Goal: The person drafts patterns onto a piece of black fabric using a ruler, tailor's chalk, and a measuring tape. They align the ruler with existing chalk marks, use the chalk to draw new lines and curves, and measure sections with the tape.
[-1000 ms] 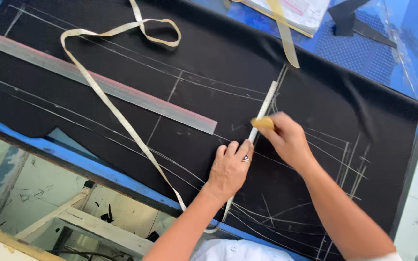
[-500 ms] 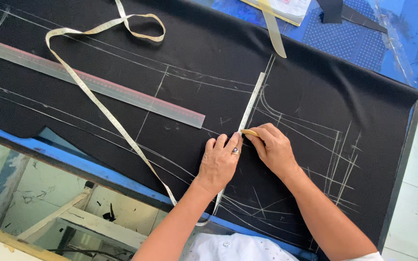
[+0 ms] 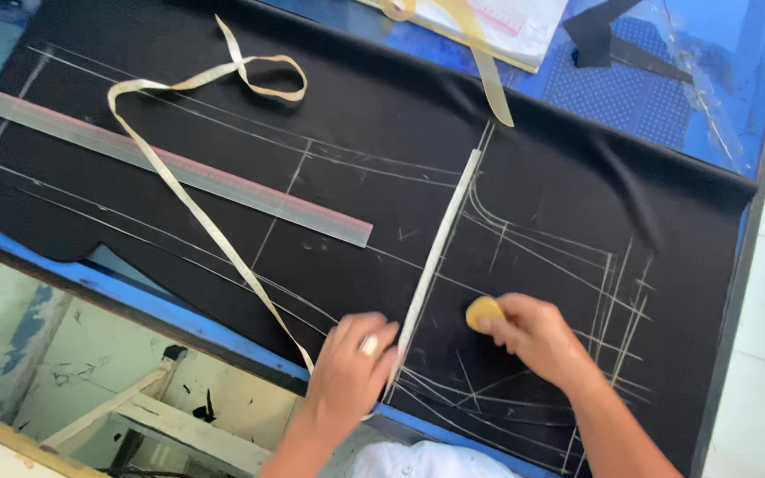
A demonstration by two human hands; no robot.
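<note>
Fabric (image 3: 223,257), black, spread flat over blue table (image 3: 754,80); near edge hanging slightly past the table's front. Marking well advanced, judging by coverage: long chalk lines run the full length on the left, and a dense set of curves, verticals and cross-lines fills the right-hand portion. No cuts visible anywhere in the cloth; no scissors in view.

Left hand (image 3: 347,376) pressed flat on the lower end of narrow white ruler (image 3: 436,265), fingers together and extended, ring on one finger. Ruler laid diagonally, upper end reaching toward the far fold of the fabric, lower end under the palm near the front edge.

Right hand (image 3: 533,336) just right of that ruler, fingertips pinched shut on yellow tailor's chalk (image 3: 483,312). Chalk tip near the cloth surface beside the ruler's edge; actual contact not determinable. Line along this ruler setting appears faint or incomplete below the chalk, so probably in progress.

Long clear ruler (image 3: 179,168) resting unused on the left half, apart from both hands. Measuring tape (image 3: 188,195) looped across it and trailing toward the left hand. Second tape (image 3: 489,80) and papers (image 3: 506,26) at the far side, untouched.

Remaining, by estimate: current line, any further marks, all cutting.
</note>
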